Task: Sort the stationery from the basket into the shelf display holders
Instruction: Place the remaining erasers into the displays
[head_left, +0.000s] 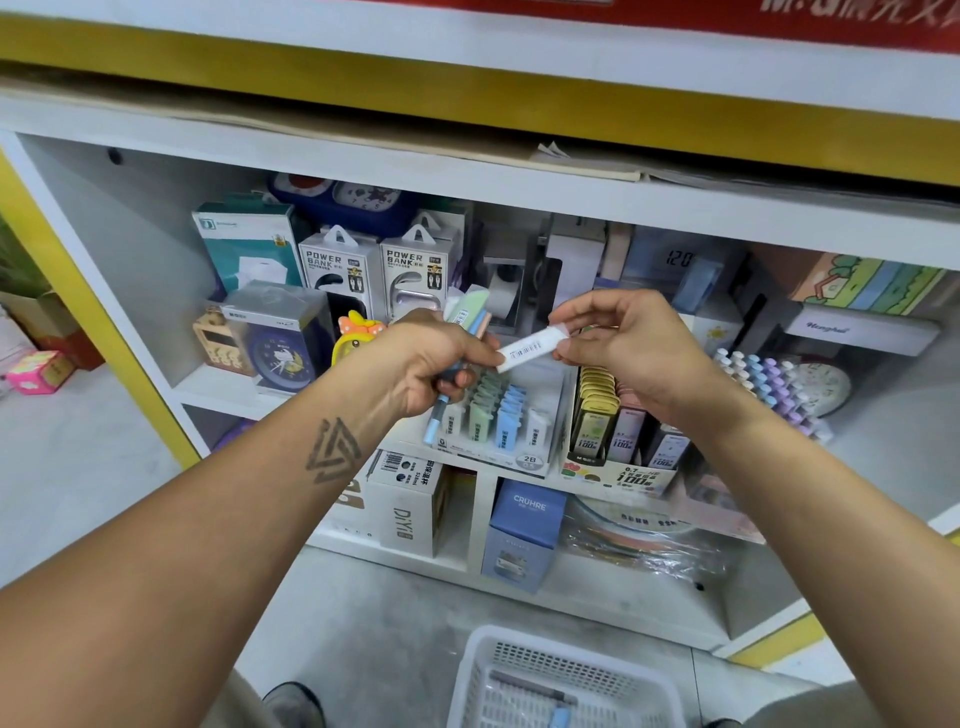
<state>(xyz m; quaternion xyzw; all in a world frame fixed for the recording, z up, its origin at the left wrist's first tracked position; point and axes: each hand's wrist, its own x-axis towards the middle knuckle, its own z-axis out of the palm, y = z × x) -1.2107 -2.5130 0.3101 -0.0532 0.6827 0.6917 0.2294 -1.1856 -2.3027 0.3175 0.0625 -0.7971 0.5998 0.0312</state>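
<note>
So the sort is mid-way right now. The left hand (431, 364) has its grip clenched around a small bunch of pastel plastic lead tubes (470, 312) (green, blue, pink, poking out above and below the fist). The right hand (618, 338) pinches 1 white plastic lead tube with a barcode sticker (530, 351) by its far end, and the tube's other end touches the left hand's fingertips, so I'd say it's being drawn out of the bunch, or maybe just looked at.

Right below both grips sits the white tiered display holder with rows of green, blue and white tubes (498, 415), marked 2B on the front. Just to the right of it, under the right wrist, is the cardboard holder of yellow, pink and dark lead cases (618, 431).

The white plastic mesh basket (563, 680) is on the floor, well below the hands, with a couple of pens left in it as far as I can tell.

Next move, my guess: bring the white tube down from the right grip into the white row at the holder's right side, standing it upright in a free slot. It needs matching colour and grade, and I can't read the tube's label from here.
</note>
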